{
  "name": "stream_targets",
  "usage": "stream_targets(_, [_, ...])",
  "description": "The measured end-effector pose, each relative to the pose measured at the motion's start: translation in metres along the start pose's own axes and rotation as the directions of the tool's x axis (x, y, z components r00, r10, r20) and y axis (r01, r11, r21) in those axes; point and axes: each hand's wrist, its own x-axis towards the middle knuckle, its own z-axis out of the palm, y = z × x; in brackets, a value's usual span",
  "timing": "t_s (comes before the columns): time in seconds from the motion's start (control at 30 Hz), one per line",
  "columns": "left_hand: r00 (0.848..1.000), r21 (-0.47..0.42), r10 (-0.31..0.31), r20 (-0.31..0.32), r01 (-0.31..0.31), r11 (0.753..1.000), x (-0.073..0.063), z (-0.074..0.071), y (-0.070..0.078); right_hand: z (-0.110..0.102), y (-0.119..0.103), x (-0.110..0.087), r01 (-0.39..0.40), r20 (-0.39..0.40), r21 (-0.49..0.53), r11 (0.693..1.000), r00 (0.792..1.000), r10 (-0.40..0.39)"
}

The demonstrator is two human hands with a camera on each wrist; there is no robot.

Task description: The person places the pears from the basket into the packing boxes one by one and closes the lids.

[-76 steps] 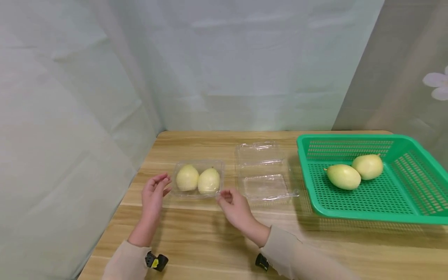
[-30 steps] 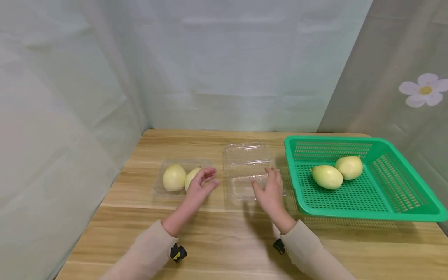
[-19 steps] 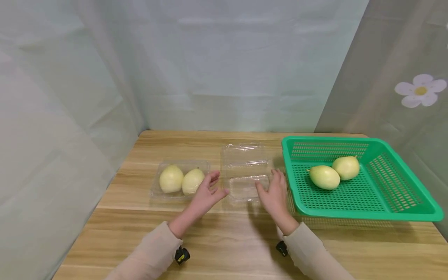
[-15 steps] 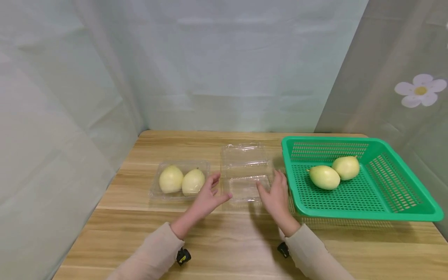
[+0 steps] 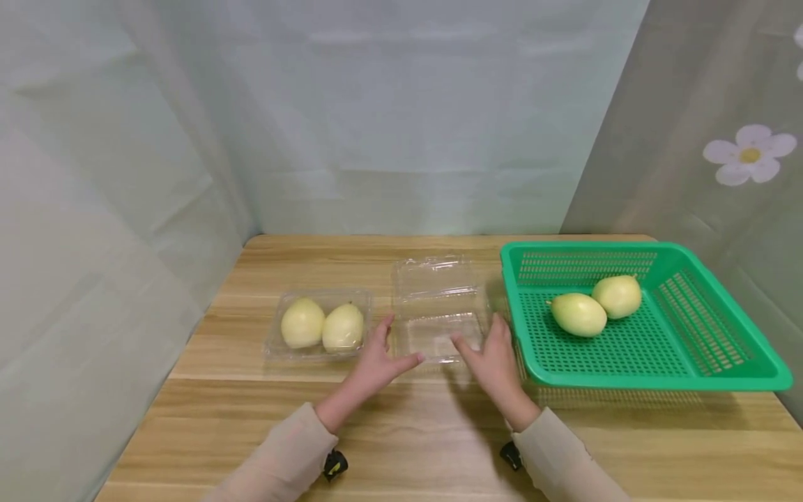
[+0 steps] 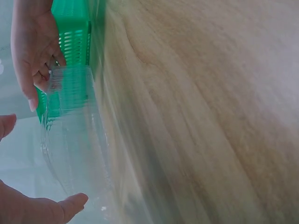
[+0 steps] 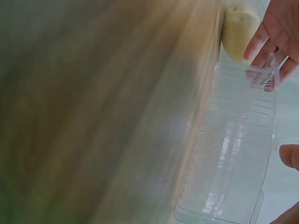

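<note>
An open clear plastic clamshell box (image 5: 437, 296) lies on the table with its lid folded back, away from the person. My left hand (image 5: 376, 361) is at its left side, fingers spread and thumb toward the front edge. On the other side is my right hand (image 5: 495, 359), thumb and fingers apart. Whether either hand touches the plastic is hard to tell. In the left wrist view the box wall (image 6: 74, 140) stands between both hands. Left of my left hand sits a closed clear box (image 5: 272, 345) with two pale yellow, melon-like fruits (image 5: 303, 323) inside.
A green plastic basket (image 5: 627, 383) stands on the right of the wooden table (image 5: 401, 446), close to my right hand. Two more pale yellow fruits (image 5: 578, 315) lie in it. Pale cloth (image 5: 408, 125) hangs behind and at the left.
My left hand has left the filled closed box and moved right to the open box. My right hand has moved right to that box's other side. The camera view has shifted slightly.
</note>
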Motion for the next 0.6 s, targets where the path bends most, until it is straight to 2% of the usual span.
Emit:
stream_targets(0.27, [1.0,0.076,-0.003,-0.013,0.004,0.997,0.001,0.003,-0.004,0.003,-0.002,-0.006,0.008,0.036,-0.054,0.999,0.999,-0.006])
stream_targets(0.6, [0.997,0.137,0.028,-0.074,-0.018,0.99,0.002,0.012,-0.015,0.005,-0.003,-0.01,0.058,0.02,-0.038,0.998,0.998,-0.057])
